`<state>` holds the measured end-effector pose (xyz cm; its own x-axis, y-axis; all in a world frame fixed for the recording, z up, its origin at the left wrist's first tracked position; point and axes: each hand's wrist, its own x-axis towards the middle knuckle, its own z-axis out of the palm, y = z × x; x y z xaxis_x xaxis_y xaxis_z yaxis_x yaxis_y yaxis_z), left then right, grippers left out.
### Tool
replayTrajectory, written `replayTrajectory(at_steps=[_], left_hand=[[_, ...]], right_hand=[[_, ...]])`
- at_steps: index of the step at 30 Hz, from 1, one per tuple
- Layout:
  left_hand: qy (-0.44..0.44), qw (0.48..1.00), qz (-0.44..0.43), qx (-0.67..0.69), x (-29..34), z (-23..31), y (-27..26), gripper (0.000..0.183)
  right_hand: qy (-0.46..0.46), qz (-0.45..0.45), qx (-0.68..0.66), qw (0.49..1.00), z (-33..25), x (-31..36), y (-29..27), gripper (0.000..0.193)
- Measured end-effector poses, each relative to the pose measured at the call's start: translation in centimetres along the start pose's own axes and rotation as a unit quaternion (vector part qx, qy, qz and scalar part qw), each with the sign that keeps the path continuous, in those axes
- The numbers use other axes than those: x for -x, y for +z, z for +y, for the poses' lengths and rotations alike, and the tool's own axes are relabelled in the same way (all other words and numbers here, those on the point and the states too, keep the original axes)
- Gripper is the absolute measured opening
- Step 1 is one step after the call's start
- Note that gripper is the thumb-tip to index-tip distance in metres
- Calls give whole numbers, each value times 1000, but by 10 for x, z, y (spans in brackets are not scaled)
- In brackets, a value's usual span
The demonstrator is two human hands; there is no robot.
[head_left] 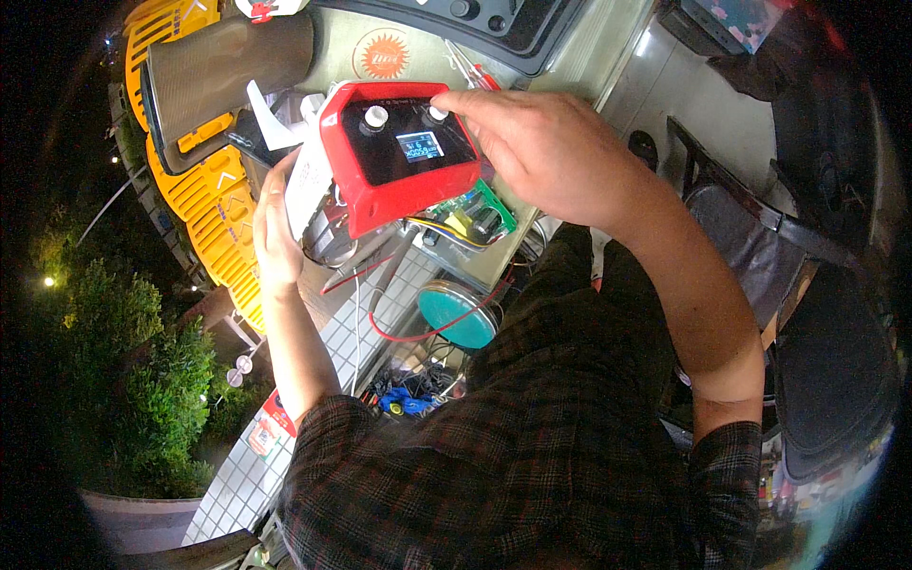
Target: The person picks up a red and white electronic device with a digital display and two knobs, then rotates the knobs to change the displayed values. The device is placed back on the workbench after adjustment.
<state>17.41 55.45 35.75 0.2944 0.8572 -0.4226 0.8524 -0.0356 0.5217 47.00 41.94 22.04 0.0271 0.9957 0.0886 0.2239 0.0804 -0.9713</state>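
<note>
A red and white electronic device is held up tilted in front of me. Its black front panel carries a small lit screen, a left white knob and a right white knob. My left hand is closed against the device's white side, some fingers hidden behind it. At the upper right corner, my right hand has its index fingertip by the right knob, the other fingers curled at the casing's edge. Coloured wires run below the device beside a green circuit board.
A dark grey appliance with knobs stands on the counter at the far side. A round teal-topped container is near my body, above tangled cables. Yellow barriers stand outside at left; a dark chair is at right.
</note>
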Motion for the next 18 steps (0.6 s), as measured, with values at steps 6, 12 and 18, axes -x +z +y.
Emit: replayTrajectory(at_steps=[6,12,18], left_hand=[[-7,1000,-1,7,0,0,0,60],[-23,1000,8,13,2,5,3,60],[-18,1000,6,8,1,4,2,60]], right_hand=[[3,-8,3,1000,0,0,-2,35],[-2,-8,13,1000,0,1,-1,35],[3,-16,26,1000,-2,0,-3,36]])
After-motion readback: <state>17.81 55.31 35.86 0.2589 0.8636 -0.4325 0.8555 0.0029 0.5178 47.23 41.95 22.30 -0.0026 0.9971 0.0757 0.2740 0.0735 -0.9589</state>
